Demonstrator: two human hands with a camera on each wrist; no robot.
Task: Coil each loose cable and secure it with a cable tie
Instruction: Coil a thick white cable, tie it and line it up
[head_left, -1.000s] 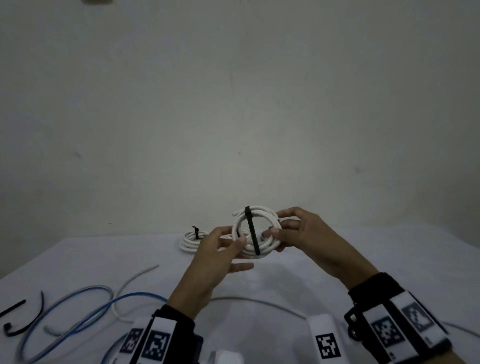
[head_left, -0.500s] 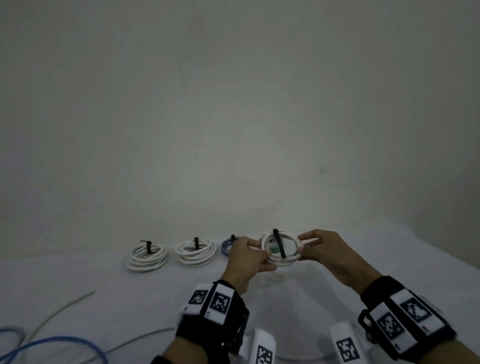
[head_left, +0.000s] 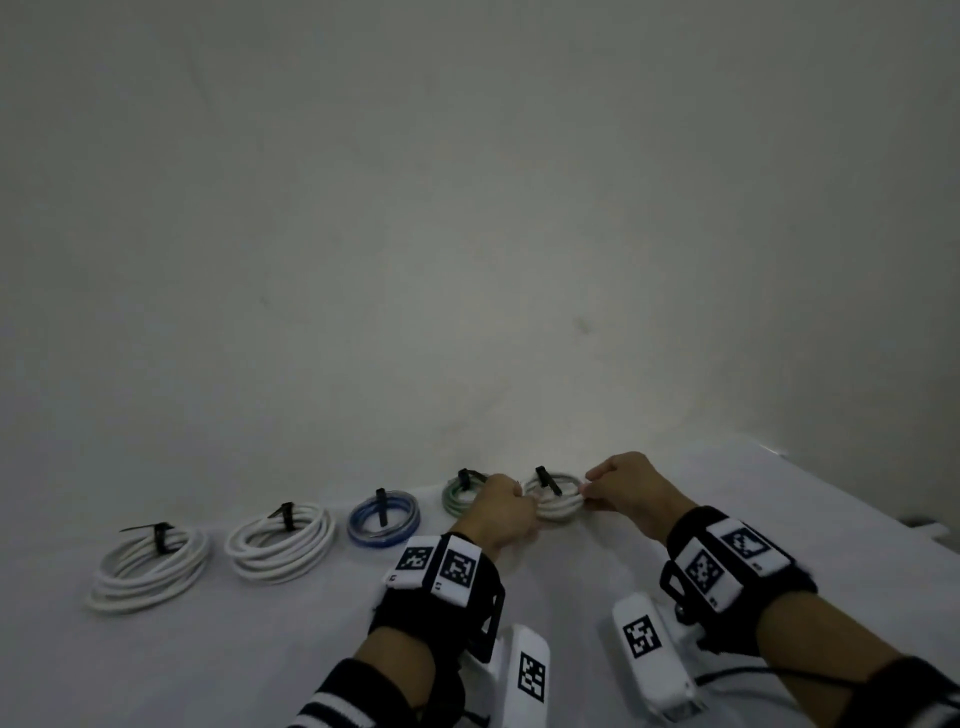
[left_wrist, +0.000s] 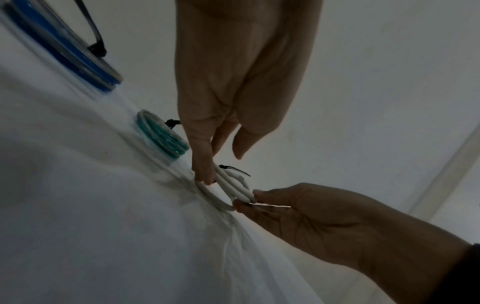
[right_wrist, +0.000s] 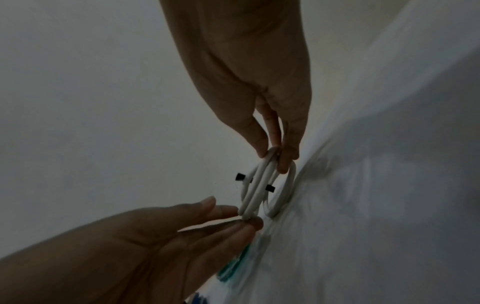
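Note:
A small white cable coil (head_left: 557, 503) with a black cable tie (head_left: 548, 479) around it sits low at the back of the white-clothed table (head_left: 779, 519), at the right end of a row of coils. My left hand (head_left: 522, 506) pinches its left side. My right hand (head_left: 589, 491) pinches its right side. In the left wrist view the white coil (left_wrist: 233, 190) has its lowest loop touching the cloth. In the right wrist view my right fingertips (right_wrist: 284, 164) grip the coil (right_wrist: 255, 191) at one end, and the left hand (right_wrist: 246, 217) pinches the other.
Left of the held coil lie a green coil (head_left: 457, 496), a blue coil (head_left: 383, 521) and two larger white coils (head_left: 280, 540) (head_left: 150, 569), each tied in black. The wall rises just behind them. The table's right edge (head_left: 852, 506) runs diagonally.
Both hands have carried the tied white coil from mid-air forward and down to the back of the table, beside the green coil. The view has shifted right, off the loose cables.

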